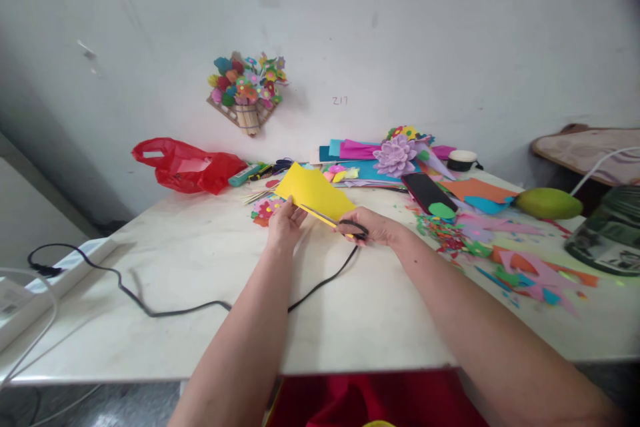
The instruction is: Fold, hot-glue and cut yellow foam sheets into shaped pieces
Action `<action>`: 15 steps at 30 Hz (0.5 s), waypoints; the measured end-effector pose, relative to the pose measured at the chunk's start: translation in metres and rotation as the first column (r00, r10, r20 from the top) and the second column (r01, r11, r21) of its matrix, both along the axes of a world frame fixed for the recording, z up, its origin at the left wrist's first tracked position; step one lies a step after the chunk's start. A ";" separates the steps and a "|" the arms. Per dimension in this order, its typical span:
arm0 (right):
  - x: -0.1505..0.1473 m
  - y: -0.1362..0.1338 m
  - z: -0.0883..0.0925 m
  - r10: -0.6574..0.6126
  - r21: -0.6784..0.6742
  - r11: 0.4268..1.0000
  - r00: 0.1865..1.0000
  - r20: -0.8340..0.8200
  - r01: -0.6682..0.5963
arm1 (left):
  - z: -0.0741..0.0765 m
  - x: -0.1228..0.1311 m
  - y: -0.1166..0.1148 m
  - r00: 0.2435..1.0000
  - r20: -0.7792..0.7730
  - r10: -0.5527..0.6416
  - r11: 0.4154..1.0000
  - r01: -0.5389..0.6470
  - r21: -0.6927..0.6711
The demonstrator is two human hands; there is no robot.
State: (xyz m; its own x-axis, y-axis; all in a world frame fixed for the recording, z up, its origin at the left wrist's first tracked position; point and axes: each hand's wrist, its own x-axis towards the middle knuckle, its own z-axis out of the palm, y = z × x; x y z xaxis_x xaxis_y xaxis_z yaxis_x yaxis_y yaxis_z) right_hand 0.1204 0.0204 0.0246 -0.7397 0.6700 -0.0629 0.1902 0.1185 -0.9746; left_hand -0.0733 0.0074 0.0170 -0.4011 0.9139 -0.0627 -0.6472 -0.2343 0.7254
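The wall (310, 27) fills the upper half of the frame, meeting the back edge of the table (165, 340), whose white top spans the middle and lower part; its front edge runs along the bottom. White tabletop shows on both sides of the forearms, so the elbows have room, and a strip of it lies between the hands and the front edge. At centre right, scraps (530, 273) crowd the right forearm's outer side, with a jar (607, 233) near the right edge of the frame. A red bag (190, 167) sits left of centre by the wall, well apart from the hands. The yellow sheet (317, 193) is at the centre of the frame, held tilted, its far edge close to the colored sheets (345, 157) behind. The left hand (287, 221) pinches its near left corner, fingers closed on it. The right hand (377, 225) is curled round the handles of the scissors (320, 215), whose blades lie along the sheet's near edge; how far they part I cannot tell. A black cord (185, 312) passes under the left forearm and ends from view below the right hand
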 end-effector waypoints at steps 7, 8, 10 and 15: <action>0.001 0.003 -0.003 0.020 -0.017 1.000 1.000 -0.006 -0.020 | 0.000 -0.001 0.001 1.000 -0.003 0.007 1.000 -0.007 -0.014; 0.001 0.003 -0.003 0.022 -0.014 1.000 1.000 -0.009 -0.022 | 0.000 0.000 0.001 1.000 -0.006 0.005 1.000 -0.005 -0.010; 0.001 0.003 -0.004 0.026 -0.007 1.000 1.000 -0.015 -0.027 | -0.001 0.000 0.001 1.000 -0.014 -0.003 1.000 0.003 0.002; 0.001 0.000 -0.003 0.037 0.013 0.999 0.999 -0.022 -0.036 | -0.002 0.003 0.000 0.999 -0.029 -0.018 1.000 0.019 0.015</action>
